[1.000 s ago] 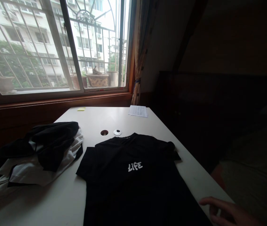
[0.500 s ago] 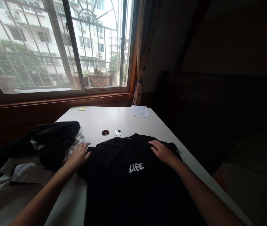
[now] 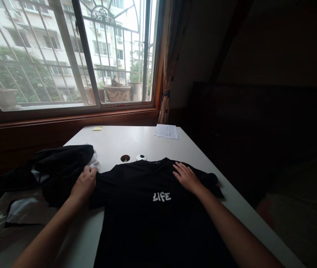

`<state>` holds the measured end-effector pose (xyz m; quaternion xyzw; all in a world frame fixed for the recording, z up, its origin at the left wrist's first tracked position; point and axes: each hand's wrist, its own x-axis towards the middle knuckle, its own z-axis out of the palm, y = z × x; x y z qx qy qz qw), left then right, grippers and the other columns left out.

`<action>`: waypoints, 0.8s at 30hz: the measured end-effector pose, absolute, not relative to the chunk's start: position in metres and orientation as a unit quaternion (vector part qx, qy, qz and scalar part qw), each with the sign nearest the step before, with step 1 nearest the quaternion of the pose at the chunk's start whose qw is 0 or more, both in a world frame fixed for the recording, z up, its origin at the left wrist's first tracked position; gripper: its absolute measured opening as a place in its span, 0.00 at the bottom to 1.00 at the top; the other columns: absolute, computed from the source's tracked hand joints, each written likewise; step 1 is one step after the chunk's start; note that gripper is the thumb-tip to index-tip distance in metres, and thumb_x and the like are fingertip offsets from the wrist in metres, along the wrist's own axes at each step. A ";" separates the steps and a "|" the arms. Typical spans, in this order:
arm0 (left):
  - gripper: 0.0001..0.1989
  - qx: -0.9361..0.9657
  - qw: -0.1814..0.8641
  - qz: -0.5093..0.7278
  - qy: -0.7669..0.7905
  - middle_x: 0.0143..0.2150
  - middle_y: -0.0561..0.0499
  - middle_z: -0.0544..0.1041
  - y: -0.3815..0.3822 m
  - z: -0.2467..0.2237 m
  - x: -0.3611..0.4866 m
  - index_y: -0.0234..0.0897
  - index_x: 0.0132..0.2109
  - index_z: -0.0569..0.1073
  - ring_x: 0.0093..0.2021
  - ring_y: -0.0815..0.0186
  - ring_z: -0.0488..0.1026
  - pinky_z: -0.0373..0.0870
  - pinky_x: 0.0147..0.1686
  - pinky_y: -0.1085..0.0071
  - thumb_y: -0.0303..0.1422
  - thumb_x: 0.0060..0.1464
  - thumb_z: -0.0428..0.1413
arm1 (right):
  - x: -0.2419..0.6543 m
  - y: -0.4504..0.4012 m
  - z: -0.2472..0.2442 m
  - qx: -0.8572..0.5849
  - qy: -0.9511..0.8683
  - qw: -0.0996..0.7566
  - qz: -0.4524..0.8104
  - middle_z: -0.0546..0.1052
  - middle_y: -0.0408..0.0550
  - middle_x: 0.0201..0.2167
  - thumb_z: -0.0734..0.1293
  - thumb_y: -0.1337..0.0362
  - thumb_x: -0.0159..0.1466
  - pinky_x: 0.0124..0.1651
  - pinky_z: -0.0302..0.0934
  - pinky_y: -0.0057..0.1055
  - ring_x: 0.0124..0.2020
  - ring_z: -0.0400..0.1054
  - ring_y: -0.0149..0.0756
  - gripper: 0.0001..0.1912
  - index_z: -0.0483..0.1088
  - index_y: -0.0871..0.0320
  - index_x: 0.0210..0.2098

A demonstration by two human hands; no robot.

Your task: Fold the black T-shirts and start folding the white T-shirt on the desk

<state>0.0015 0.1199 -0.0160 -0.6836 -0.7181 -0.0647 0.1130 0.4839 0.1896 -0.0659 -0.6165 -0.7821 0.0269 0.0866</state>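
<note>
A black T-shirt point(image 3: 138, 227) is spread over the white table, its neckline pointing away from me and white lettering on its chest. Closed fingers of my left hand point(image 3: 84, 183) pinch the left-hand sleeve at its outer end, beside a heap of clothes. My right hand point(image 3: 186, 178) lies flat with fingers spread on the shirt near the right-hand shoulder. Beyond it, the other sleeve reaches close to the table's right edge. The shirt's lower part runs out of view at the bottom.
A heap of black and white clothes point(image 3: 60, 163) lies at the left. On the white table point(image 3: 119, 139) are printed papers point(image 3: 166, 131), a yellow note point(image 3: 97, 128), a round hole point(image 3: 125, 158) and a round cover point(image 3: 141, 158). A barred window stands behind.
My left hand has moved left and closed on the sleeve, which is now drawn outward. My right hand has flattened and shifted slightly left; the right-hand sleeve lies further out.
</note>
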 end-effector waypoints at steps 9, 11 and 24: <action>0.22 -0.674 0.083 0.026 -0.733 0.59 0.34 0.66 0.136 0.010 0.028 0.35 0.55 0.72 0.49 0.53 0.73 0.72 0.40 0.63 0.21 0.65 0.38 | 0.535 0.197 -0.064 -0.673 -0.733 0.098 0.005 0.62 0.48 0.69 0.56 0.50 0.71 0.69 0.47 0.45 0.68 0.54 0.48 0.27 0.64 0.51 0.66; 0.19 -0.693 0.071 0.010 -0.718 0.57 0.35 0.68 0.145 0.018 0.037 0.36 0.53 0.74 0.52 0.50 0.71 0.71 0.43 0.60 0.22 0.64 0.42 | 0.557 0.197 -0.060 -0.702 -0.704 0.106 0.006 0.66 0.53 0.66 0.57 0.51 0.70 0.65 0.53 0.47 0.65 0.58 0.52 0.27 0.66 0.53 0.63; 0.13 -0.744 -0.063 -0.074 -0.661 0.51 0.44 0.77 0.211 -0.016 0.078 0.38 0.52 0.72 0.50 0.57 0.75 0.69 0.46 0.68 0.38 0.62 0.56 | 0.629 0.192 -0.015 -0.718 -0.628 0.145 0.262 0.78 0.47 0.32 0.72 0.50 0.57 0.29 0.61 0.29 0.29 0.70 0.35 0.18 0.71 0.57 0.36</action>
